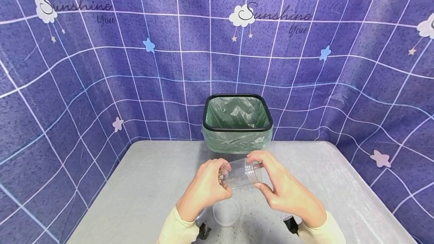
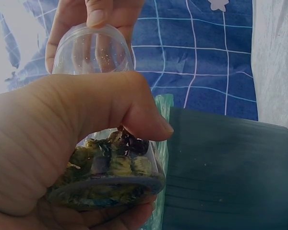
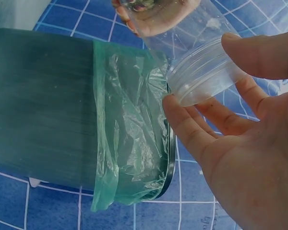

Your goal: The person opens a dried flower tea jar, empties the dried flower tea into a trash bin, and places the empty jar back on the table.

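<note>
A clear plastic jar (image 1: 237,175) is held tilted above the grey table, its threaded mouth toward the right. My left hand (image 1: 205,183) grips its base end, thumb wrapped over the side in the left wrist view. Small yellowish and dark pieces (image 2: 120,160) lie inside by the base; what they are I cannot tell. At the threaded neck (image 3: 201,69), my right hand (image 1: 288,189) holds the jar between thumb and fingers. Below the jar, a round clear lid (image 1: 226,212) lies on the table. Another clear round piece (image 1: 200,214) is partly hidden by the left wrist.
Behind the hands stands a dark green bin (image 3: 43,105) with a black rim (image 1: 237,129) and a translucent green liner (image 1: 237,141). Blue patterned curtain (image 1: 169,67) surrounds the grey table (image 1: 152,172) at the back and sides. Small dark specks lie near the lid.
</note>
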`<state>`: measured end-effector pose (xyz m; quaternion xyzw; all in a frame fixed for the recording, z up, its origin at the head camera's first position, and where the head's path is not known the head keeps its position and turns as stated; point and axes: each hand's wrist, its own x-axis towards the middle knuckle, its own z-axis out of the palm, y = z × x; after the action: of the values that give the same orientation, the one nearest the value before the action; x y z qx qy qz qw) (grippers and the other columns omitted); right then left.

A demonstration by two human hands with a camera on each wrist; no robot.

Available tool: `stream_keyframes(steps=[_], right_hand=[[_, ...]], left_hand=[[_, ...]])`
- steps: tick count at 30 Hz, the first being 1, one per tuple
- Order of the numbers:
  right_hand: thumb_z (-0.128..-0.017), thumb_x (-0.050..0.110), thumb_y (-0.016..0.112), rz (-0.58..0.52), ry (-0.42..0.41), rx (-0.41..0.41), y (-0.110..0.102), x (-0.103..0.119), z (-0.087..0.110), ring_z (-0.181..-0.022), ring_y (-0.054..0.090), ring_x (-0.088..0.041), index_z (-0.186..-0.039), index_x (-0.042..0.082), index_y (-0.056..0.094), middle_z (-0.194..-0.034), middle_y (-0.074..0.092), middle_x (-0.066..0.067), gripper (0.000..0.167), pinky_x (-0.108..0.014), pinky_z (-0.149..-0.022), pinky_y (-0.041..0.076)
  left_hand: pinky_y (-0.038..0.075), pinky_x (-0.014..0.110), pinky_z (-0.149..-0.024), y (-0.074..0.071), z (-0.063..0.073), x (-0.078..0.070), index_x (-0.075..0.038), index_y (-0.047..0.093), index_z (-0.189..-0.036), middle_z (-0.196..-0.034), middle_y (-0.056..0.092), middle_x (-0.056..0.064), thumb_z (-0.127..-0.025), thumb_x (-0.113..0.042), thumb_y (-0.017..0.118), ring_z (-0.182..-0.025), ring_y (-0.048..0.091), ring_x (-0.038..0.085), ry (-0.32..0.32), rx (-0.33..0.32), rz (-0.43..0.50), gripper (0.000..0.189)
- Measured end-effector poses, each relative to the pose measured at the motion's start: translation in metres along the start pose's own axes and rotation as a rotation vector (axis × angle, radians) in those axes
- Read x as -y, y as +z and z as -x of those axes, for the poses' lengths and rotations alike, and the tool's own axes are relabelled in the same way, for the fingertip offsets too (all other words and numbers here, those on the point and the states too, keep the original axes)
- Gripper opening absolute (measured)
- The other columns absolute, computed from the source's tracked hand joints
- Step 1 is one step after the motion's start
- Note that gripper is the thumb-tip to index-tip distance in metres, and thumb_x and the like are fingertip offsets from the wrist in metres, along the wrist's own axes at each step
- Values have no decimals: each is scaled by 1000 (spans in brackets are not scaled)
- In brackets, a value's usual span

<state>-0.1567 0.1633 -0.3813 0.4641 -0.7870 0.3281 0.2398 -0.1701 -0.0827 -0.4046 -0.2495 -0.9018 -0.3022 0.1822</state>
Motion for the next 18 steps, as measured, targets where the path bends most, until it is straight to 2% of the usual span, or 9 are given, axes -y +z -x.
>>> stream_keyframes(steps=[6,13,18], right_hand=[[-71,-16,67,-8,-11,-1,0,0,0,-126,53,-16,-135,8,52,-136,53,-3,71,-30,-106,45],[-65,-22,64,-4,-20,-2,0,1,0,-129,52,-19,-133,6,52,-138,53,-6,74,-22,-115,35],[-64,-23,63,6,-19,-2,1,1,1,-130,52,-20,-131,6,52,-138,52,-7,74,-22,-116,33]], left_hand=[[45,24,-65,0,0,1,-16,66,-94,-80,61,-7,-55,-7,73,-74,50,9,1,1,-1,41],[45,24,-65,0,-1,1,-16,66,-94,-80,60,-8,-55,-7,74,-74,50,9,-1,9,-4,41],[45,24,-65,0,0,0,-16,66,-94,-79,59,-8,-55,-7,74,-74,50,9,-5,15,-1,41]])
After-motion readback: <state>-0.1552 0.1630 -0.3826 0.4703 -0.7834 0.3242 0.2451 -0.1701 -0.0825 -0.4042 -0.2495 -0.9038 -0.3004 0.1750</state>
